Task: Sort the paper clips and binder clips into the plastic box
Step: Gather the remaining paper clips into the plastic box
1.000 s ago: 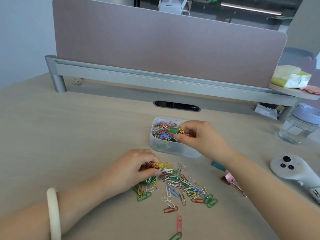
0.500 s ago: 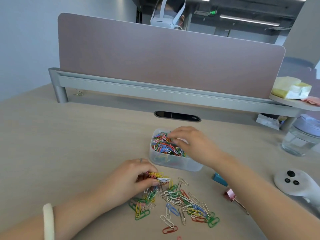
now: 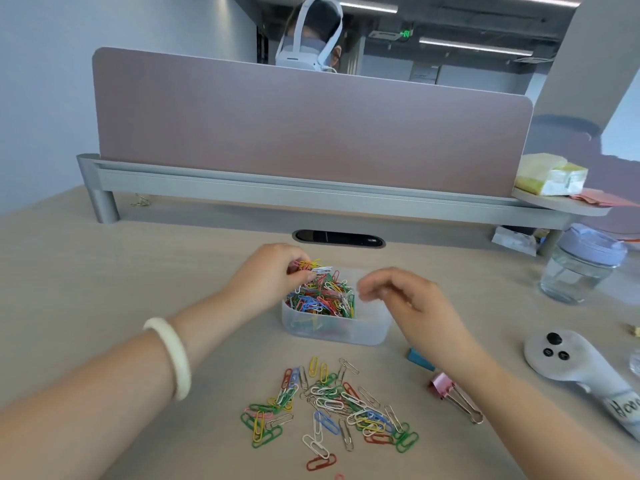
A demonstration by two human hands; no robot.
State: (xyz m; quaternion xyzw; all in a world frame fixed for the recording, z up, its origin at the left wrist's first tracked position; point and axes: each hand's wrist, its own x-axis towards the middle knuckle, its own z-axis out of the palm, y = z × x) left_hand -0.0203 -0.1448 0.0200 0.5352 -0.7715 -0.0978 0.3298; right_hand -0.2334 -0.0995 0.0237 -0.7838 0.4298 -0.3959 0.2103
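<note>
Desk (image 3: pixel 104 289) was pale wood, with a mauve divider (image 3: pixel 311 133) across the upper frame. Box (image 3: pixel 332 332) sat at frame centre: clear plastic, with a heap (image 3: pixel 322 301) of mixed-colour paper clips toward its left side.

Left hand (image 3: pixel 266 275) was above the box's upper-left corner. Its fingertips pinched a bunch (image 3: pixel 313 266) of clips, yellow, orange and white, held just over the heap. White bracelet (image 3: pixel 171 355) sat on that wrist.

Right hand (image 3: pixel 412 303) was over the box's right edge, palm down. Its fingers were loosely curled and motion-blurred, with nothing visible between them.

Pile (image 3: pixel 332 407) of loose clips was spread flat on the desk below the box, between the two forearms. One red clip lay apart near the bottom edge.

- Right of the pile: a pink binder clip (image 3: pixel 450 393) lay with its wire handles pointing lower right, just beside the right forearm.
- Above it: a blue binder clip (image 3: pixel 419 358), partly hidden by that arm.

Further out:
- A white controller (image 3: pixel 568 355) was at right.
- A lidded jar (image 3: pixel 581 268) was at the right edge, above the controller.
- A black cable slot (image 3: pixel 337 239) was above the box.
- A tissue pack (image 3: pixel 550 178) sat on the shelf at upper right.

Top centre, behind the divider, was a person in a white headset (image 3: pixel 308 39).
</note>
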